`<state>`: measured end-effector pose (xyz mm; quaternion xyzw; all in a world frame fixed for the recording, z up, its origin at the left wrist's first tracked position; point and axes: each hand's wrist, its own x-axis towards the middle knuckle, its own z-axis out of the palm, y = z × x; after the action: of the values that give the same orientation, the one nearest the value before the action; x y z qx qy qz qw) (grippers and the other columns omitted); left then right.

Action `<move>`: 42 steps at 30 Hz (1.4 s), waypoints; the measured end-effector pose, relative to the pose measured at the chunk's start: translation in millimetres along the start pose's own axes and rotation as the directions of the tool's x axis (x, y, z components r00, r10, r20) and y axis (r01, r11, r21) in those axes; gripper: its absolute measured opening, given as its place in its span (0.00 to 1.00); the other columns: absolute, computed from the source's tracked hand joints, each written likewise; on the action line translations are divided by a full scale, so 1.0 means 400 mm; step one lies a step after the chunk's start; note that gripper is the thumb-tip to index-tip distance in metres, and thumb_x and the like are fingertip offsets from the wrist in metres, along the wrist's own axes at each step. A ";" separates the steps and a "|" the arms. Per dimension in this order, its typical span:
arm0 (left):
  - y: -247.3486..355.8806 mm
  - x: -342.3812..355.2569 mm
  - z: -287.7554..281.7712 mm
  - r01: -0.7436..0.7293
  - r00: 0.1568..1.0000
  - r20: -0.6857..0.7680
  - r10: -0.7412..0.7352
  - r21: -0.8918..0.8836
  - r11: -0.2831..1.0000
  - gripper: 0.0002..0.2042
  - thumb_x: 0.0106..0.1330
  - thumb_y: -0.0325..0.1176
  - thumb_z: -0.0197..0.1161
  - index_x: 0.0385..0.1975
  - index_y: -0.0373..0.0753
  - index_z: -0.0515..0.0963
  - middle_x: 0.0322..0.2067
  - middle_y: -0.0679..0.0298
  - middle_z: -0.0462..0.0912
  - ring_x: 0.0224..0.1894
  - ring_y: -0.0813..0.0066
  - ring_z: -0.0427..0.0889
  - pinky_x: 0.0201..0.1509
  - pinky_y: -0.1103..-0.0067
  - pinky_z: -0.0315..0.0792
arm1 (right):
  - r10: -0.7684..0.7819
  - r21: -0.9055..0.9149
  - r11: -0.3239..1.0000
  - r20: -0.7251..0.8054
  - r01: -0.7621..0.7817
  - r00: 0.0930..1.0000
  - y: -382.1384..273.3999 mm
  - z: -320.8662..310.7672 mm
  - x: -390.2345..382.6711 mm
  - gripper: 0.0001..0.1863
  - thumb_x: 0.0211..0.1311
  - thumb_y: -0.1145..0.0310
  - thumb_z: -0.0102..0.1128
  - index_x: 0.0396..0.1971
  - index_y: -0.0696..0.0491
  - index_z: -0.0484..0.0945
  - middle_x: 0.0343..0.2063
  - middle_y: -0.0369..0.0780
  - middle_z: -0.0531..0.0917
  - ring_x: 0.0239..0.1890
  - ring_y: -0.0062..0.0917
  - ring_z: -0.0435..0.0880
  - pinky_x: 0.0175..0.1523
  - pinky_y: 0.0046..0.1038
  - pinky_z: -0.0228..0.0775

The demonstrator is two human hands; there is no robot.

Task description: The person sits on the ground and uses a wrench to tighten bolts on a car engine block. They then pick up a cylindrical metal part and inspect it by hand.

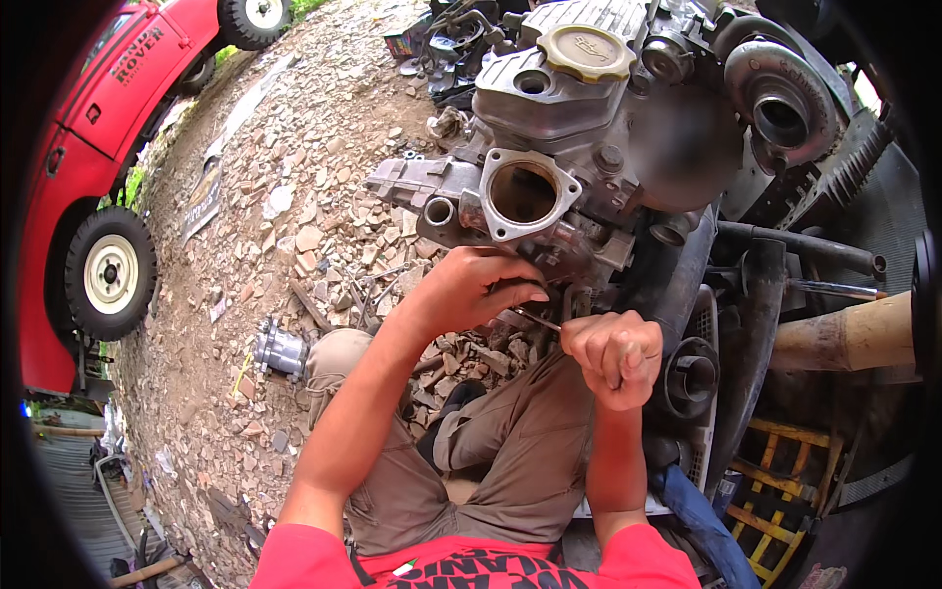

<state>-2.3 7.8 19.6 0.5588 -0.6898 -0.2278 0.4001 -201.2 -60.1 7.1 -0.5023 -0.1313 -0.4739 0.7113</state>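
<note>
An engine (559,118) stands in front of me, with a round oil filler cap (587,53) on top and an open three-bolt flange (524,194) facing me. My right hand (613,358) is closed in a fist around a slim metal wrench (536,319), of which only a short length shows. Just below the flange, my left hand (481,285) reaches in against the lower engine with curled fingers. Its thumb lies close to the wrench's far end. Whatever its fingertips grip is hidden by the hand and the engine.
A turbocharger (780,108) sits at the far right, above dark hoses (751,334) and a yellow crate (775,491). A metal throttle body-like part (281,349) lies on stony ground (245,294) beside my left knee. A red vehicle (69,196) is parked at left.
</note>
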 end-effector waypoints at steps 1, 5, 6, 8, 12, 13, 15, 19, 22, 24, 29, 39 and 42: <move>0.009 -0.004 -0.008 0.022 1.000 0.004 -0.022 -0.029 0.999 0.05 0.61 0.28 0.68 0.35 0.36 0.83 0.26 0.61 0.84 0.22 0.75 0.82 0.28 0.76 0.76 | -0.027 -0.017 1.000 -0.011 0.026 1.000 -0.014 0.012 0.013 0.30 0.71 0.61 0.49 0.05 0.50 0.57 0.03 0.30 0.60 0.07 0.18 0.53 0.18 0.25 0.47; -0.003 -0.017 -0.008 0.028 0.999 -0.018 -0.029 -0.077 0.997 0.05 0.62 0.29 0.69 0.35 0.36 0.84 0.24 0.61 0.83 0.21 0.75 0.81 0.27 0.77 0.74 | -0.087 -0.064 0.994 -0.001 0.086 0.996 -0.073 0.036 0.083 0.30 0.72 0.63 0.47 0.05 0.51 0.57 0.03 0.30 0.59 0.07 0.18 0.52 0.18 0.25 0.46; -0.009 -0.014 -0.002 0.005 1.000 -0.031 -0.007 -0.072 0.997 0.05 0.62 0.30 0.69 0.35 0.36 0.84 0.24 0.61 0.83 0.20 0.76 0.80 0.27 0.78 0.73 | -0.080 -0.057 0.995 -0.002 0.080 0.997 -0.073 0.033 0.092 0.30 0.72 0.63 0.46 0.06 0.51 0.57 0.04 0.31 0.60 0.07 0.17 0.52 0.19 0.25 0.46; -0.017 -0.008 0.006 0.046 0.998 -0.044 -0.047 -0.020 0.999 0.05 0.62 0.30 0.69 0.34 0.36 0.84 0.23 0.62 0.83 0.19 0.77 0.78 0.26 0.79 0.72 | -0.014 -0.106 0.994 0.022 0.016 1.000 -0.074 0.036 0.115 0.29 0.73 0.67 0.46 0.06 0.52 0.58 0.04 0.31 0.60 0.08 0.17 0.52 0.19 0.25 0.46; -0.032 0.011 0.013 0.022 0.992 -0.119 -0.032 -0.079 0.997 0.05 0.61 0.30 0.70 0.32 0.36 0.84 0.23 0.62 0.83 0.21 0.77 0.75 0.29 0.79 0.72 | 0.049 -0.200 0.979 0.018 -0.044 0.999 -0.067 0.034 0.140 0.28 0.72 0.70 0.47 0.07 0.54 0.59 0.05 0.32 0.60 0.09 0.17 0.53 0.19 0.25 0.46; -0.040 0.016 0.017 -0.019 0.991 -0.133 0.005 -0.105 0.994 0.05 0.61 0.30 0.70 0.32 0.36 0.84 0.23 0.62 0.83 0.22 0.78 0.76 0.30 0.79 0.73 | 0.059 -0.217 0.975 0.023 -0.052 0.998 -0.070 0.037 0.147 0.28 0.72 0.70 0.48 0.07 0.55 0.59 0.05 0.32 0.61 0.09 0.17 0.53 0.19 0.25 0.46; -0.051 0.027 0.018 -0.104 0.983 -0.164 0.079 -0.149 0.983 0.06 0.60 0.30 0.70 0.33 0.36 0.84 0.24 0.61 0.83 0.25 0.78 0.78 0.32 0.78 0.74 | 0.074 -0.247 0.967 0.035 -0.063 0.997 -0.072 0.049 0.164 0.27 0.72 0.70 0.49 0.08 0.56 0.60 0.06 0.32 0.62 0.10 0.16 0.54 0.19 0.24 0.45; -0.054 0.033 0.019 -0.097 0.978 -0.197 0.071 -0.130 0.987 0.08 0.56 0.31 0.73 0.33 0.37 0.85 0.35 0.59 0.87 0.37 0.65 0.85 0.43 0.73 0.77 | 0.230 -0.551 0.827 0.146 -0.113 0.962 -0.085 0.097 0.194 0.21 0.66 0.71 0.58 0.11 0.59 0.68 0.09 0.31 0.66 0.12 0.13 0.62 0.19 0.22 0.51; -0.048 0.038 0.021 -0.125 0.969 -0.233 0.085 -0.163 0.979 0.09 0.56 0.30 0.73 0.35 0.37 0.85 0.35 0.60 0.87 0.37 0.67 0.85 0.43 0.74 0.77 | 0.411 -0.666 0.736 0.292 -0.125 0.864 -0.107 0.092 0.234 0.18 0.64 0.66 0.64 0.16 0.58 0.74 0.10 0.34 0.70 0.14 0.16 0.66 0.22 0.23 0.59; -0.052 0.041 0.025 -0.151 0.962 -0.252 0.105 -0.171 0.974 0.08 0.57 0.29 0.72 0.36 0.37 0.85 0.34 0.61 0.87 0.36 0.69 0.85 0.42 0.75 0.77 | 0.440 -0.635 0.765 0.390 -0.109 0.809 -0.109 0.093 0.265 0.17 0.64 0.63 0.64 0.20 0.59 0.76 0.12 0.35 0.71 0.16 0.18 0.68 0.24 0.23 0.61; -0.039 0.033 0.016 -0.128 0.970 -0.225 0.090 -0.159 0.979 0.09 0.56 0.27 0.70 0.37 0.39 0.84 0.32 0.61 0.86 0.34 0.69 0.85 0.40 0.75 0.77 | 0.578 -0.678 0.703 0.373 -0.212 0.726 -0.117 0.066 0.312 0.24 0.65 0.51 0.60 0.23 0.59 0.78 0.19 0.38 0.79 0.20 0.22 0.76 0.28 0.23 0.67; -0.062 0.029 0.044 0.012 0.970 -0.241 -0.039 -0.111 0.994 0.07 0.53 0.27 0.75 0.30 0.36 0.83 0.26 0.66 0.84 0.30 0.76 0.81 0.35 0.77 0.75 | 0.527 -0.437 0.827 0.388 -0.352 0.756 -0.099 -0.010 0.220 0.22 0.70 0.64 0.57 0.15 0.59 0.73 0.10 0.27 0.62 0.16 0.11 0.57 0.21 0.25 0.51; -0.090 0.008 0.061 0.043 0.961 -0.269 -0.071 -0.109 0.993 0.07 0.51 0.26 0.74 0.29 0.36 0.83 0.26 0.65 0.83 0.28 0.75 0.80 0.33 0.76 0.74 | 0.240 -0.373 0.923 0.358 -0.097 0.902 -0.087 0.007 0.195 0.23 0.67 0.70 0.58 0.11 0.57 0.65 0.08 0.36 0.62 0.13 0.24 0.57 0.22 0.31 0.52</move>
<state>-0.9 -8.2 -21.1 0.5833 -0.5993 -0.1954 0.5123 -188.1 -101.8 80.6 -0.7146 -0.1427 -0.3135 0.6088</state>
